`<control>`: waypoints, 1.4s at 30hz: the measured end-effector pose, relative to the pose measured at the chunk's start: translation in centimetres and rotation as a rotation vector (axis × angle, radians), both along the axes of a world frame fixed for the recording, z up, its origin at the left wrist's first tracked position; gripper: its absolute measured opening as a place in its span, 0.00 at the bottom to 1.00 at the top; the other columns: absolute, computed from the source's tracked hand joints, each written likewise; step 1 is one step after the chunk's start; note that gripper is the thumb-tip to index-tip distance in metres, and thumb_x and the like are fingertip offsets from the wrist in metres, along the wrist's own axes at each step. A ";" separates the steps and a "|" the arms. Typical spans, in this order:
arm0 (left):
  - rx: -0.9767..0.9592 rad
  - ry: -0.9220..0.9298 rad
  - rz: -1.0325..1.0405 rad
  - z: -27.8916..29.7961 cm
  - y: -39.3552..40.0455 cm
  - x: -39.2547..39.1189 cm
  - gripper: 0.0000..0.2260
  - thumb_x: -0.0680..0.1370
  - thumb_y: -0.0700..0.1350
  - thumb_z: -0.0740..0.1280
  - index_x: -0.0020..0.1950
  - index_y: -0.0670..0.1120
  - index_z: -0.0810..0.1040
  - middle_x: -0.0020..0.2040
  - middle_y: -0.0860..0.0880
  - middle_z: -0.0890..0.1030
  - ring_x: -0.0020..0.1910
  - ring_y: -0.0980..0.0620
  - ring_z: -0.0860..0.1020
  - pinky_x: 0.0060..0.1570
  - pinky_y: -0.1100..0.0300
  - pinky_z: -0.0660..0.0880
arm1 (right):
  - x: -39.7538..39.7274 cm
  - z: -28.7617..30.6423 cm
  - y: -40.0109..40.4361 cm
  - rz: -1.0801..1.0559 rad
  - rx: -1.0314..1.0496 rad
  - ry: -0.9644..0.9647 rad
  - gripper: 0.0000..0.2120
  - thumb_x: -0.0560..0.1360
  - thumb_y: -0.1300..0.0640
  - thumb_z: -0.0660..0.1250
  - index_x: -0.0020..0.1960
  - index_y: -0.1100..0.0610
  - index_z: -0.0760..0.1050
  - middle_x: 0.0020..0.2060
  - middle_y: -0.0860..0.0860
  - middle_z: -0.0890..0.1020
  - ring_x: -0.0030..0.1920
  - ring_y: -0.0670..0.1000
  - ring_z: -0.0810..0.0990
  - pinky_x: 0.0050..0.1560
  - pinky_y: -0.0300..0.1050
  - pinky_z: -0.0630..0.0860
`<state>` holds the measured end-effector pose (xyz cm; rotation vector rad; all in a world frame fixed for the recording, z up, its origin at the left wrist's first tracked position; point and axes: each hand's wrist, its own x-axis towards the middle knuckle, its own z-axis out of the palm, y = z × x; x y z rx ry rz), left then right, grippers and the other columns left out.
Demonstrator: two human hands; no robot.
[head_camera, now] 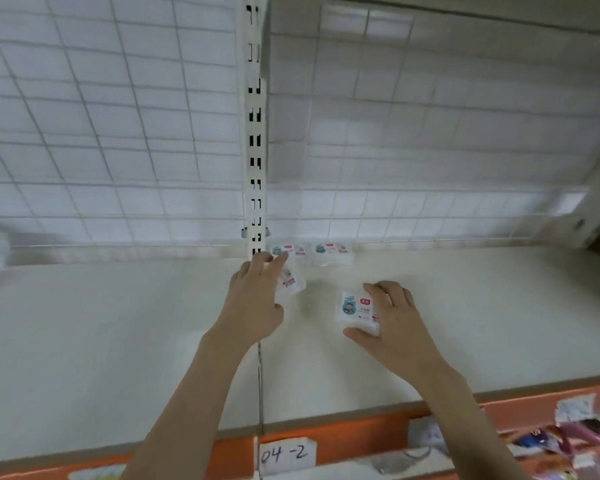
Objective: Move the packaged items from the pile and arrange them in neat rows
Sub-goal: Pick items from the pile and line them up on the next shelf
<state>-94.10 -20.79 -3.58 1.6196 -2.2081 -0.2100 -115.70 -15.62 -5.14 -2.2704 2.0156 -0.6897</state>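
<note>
Two small white packets with teal and red print stand side by side at the back of the cream shelf, against the wire grid. My left hand holds a third, blurred packet just in front of them, fingers reaching toward the back. My right hand grips another white packet over the middle of the shelf, thumb under its near edge and fingers over its top.
A slotted white upright divides the wire-grid back wall. The shelf's orange front edge carries a handwritten label "04-2". Colourful packaged goods lie below at the lower right.
</note>
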 end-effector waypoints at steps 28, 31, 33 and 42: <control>-0.021 -0.161 0.180 -2.0 -2.2 -5.1 0.19 0.78 0.45 0.62 0.68 0.46 0.66 0.67 0.48 0.67 0.67 0.48 0.64 0.65 0.58 0.63 | -2.5 1.2 -10.2 0.410 0.141 0.200 0.25 0.75 0.44 0.61 0.69 0.51 0.64 0.65 0.53 0.64 0.65 0.55 0.62 0.64 0.46 0.63; -0.010 -0.180 0.186 -1.8 -2.4 -5.3 0.19 0.78 0.47 0.62 0.69 0.47 0.65 0.67 0.49 0.66 0.67 0.49 0.63 0.65 0.59 0.63 | -2.3 1.3 -10.3 0.389 0.143 0.197 0.25 0.75 0.43 0.61 0.68 0.52 0.64 0.65 0.52 0.65 0.65 0.54 0.62 0.64 0.47 0.64; 0.001 -0.183 0.177 -1.5 -2.3 -5.2 0.19 0.78 0.47 0.61 0.69 0.47 0.65 0.67 0.49 0.66 0.67 0.49 0.63 0.65 0.59 0.62 | -2.1 1.4 -10.1 0.371 0.152 0.200 0.27 0.75 0.44 0.61 0.70 0.53 0.61 0.66 0.52 0.64 0.66 0.54 0.61 0.66 0.46 0.62; 0.011 -0.026 0.165 -0.6 1.9 0.3 0.21 0.78 0.49 0.60 0.71 0.50 0.63 0.72 0.49 0.61 0.71 0.49 0.59 0.66 0.54 0.63 | 4.0 2.1 -6.1 0.309 0.122 0.084 0.25 0.76 0.54 0.60 0.71 0.55 0.60 0.69 0.51 0.63 0.70 0.52 0.57 0.69 0.45 0.57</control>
